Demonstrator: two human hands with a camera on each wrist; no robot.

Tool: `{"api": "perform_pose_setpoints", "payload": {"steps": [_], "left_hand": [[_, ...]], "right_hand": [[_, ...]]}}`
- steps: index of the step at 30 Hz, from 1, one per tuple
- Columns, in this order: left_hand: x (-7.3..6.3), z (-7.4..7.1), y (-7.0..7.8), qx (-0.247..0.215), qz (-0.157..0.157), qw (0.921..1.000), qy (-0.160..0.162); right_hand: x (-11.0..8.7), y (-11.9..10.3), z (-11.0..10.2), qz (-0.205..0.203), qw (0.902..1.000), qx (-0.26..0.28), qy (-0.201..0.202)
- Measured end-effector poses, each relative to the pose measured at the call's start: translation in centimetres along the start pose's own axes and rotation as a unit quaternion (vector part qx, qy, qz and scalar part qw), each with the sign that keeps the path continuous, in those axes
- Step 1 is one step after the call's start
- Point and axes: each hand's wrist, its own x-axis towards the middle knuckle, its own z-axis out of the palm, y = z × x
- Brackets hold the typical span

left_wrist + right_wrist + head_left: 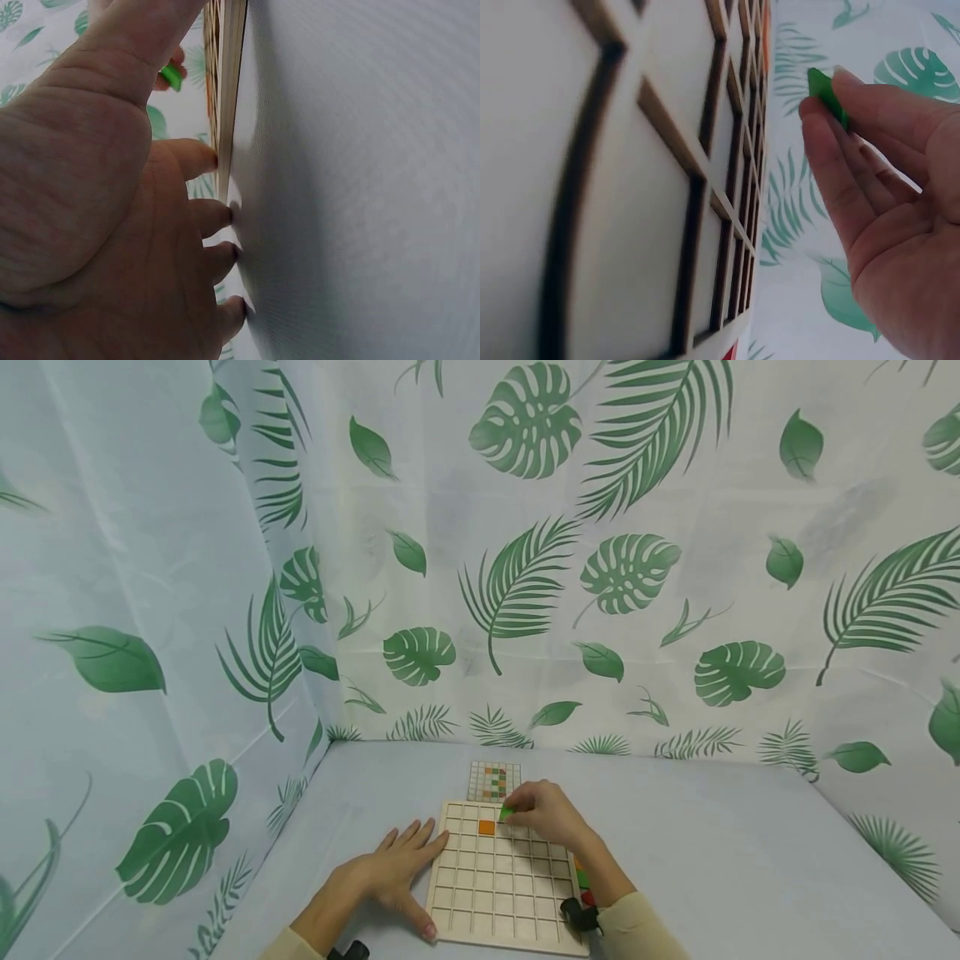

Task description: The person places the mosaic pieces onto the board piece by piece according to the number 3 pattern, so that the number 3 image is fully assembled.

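Note:
A wooden grid board [483,885] with square recesses lies flat on the table. One orange square tile [487,828] sits in a recess of its second row from the far edge. My right hand [551,814] pinches a green tile [827,96] between thumb and fingers, just over the far part of the board beside the orange tile. My left hand [397,868] is spread along the board's left side, thumb at the near corner and index fingertip at the edge. In the left wrist view its other fingertips [234,319] rest on the tabletop.
Behind the board lies a small pattern card [483,782] printed with a grid and orange and green squares. Several loose tiles [582,878], orange, green and red, lie by the board's right edge, partly hidden by the right forearm. Leaf-printed cloth [517,610] hangs behind and at left.

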Motion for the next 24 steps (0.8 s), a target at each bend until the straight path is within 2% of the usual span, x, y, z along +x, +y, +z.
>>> {"api": "perform_pose_setpoints", "payload": {"steps": [5,17,24], "left_hand": [[-0.17,-0.15,0.18,0.001,0.002,1.0,0.0],[-0.16,-0.22,0.32,0.007,0.002,1.0,0.002],[-0.18,-0.25,0.42,0.004,0.001,1.0,0.001]], "right_hand": [[-0.04,0.15,0.27,0.004,0.9997,-0.007,-0.025],[0.11,0.41,0.48,0.029,0.9986,-0.015,-0.04],[0.06,0.04,0.58,0.007,0.9981,-0.044,-0.042]]}}
